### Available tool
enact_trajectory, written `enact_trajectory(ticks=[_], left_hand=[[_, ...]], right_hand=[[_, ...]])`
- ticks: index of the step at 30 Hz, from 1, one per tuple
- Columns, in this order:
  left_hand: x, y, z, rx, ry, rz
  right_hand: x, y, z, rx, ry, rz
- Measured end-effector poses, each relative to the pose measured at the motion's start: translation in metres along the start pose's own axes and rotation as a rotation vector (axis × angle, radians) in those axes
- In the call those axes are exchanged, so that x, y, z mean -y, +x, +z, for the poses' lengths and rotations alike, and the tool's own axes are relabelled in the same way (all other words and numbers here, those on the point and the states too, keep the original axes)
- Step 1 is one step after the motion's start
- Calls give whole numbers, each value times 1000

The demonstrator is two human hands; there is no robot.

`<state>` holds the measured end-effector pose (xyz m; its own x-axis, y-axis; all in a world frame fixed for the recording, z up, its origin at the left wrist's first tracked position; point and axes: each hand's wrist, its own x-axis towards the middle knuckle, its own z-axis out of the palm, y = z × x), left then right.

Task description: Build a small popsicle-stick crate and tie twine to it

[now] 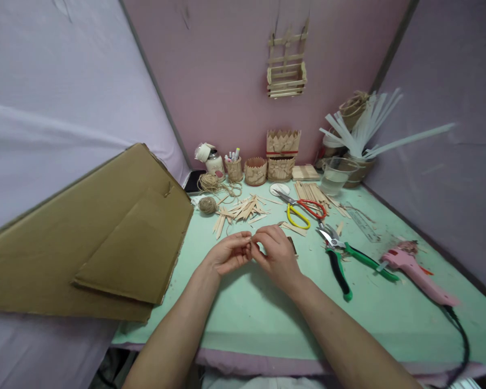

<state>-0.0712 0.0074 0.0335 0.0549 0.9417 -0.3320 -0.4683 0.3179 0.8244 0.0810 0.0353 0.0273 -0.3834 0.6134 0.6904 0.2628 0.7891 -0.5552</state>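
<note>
My left hand [234,253] and my right hand [276,255] meet above the middle of the green table, fingertips touching. Thumb and fingers of both are pinched together; whatever lies between them is too small or hidden to make out. A small dark brown piece [293,246] shows just behind my right hand on the table. Beyond the hands lies a loose heap of cut wooden sticks [247,208]. A ball of twine [207,205] rests to the left of that heap. Scissors with one red and one yellow handle [297,220] lie past my right hand.
Green-handled pruning shears [337,270] and a pink glue gun [417,273] with a black cord lie at right. Large cardboard sheets [117,237] lean over the left side. Stick-made pots [255,172], a plastic cup [334,181] and white glue sticks [360,129] stand at the back.
</note>
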Motion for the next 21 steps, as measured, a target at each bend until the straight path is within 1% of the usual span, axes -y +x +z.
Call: enact_trajectory(ticks=[1, 3, 4, 6, 8, 10, 16, 21], left_hand=[[0, 0, 0, 4, -6, 1], [1, 0, 2, -9, -23, 32], [2, 0, 3, -36, -15, 77], [4, 0, 6, -123, 54, 222], [5, 0, 9, -210, 164, 378], [6, -1, 11, -248, 234, 454], [4, -3, 17, -210, 264, 412], [4, -4, 18, -241, 326, 466]], right_hand=[[1, 0, 0, -14, 32, 21], [1, 1, 0, -22, 114, 152], [0, 1, 1, -15, 149, 224], [0, 2, 1, 4, 183, 323], [-1, 2, 2, 10, 194, 359], [-2, 2, 2, 8, 213, 381], [-2, 3, 1, -51, 267, 455], [-3, 2, 2, -70, 321, 521]])
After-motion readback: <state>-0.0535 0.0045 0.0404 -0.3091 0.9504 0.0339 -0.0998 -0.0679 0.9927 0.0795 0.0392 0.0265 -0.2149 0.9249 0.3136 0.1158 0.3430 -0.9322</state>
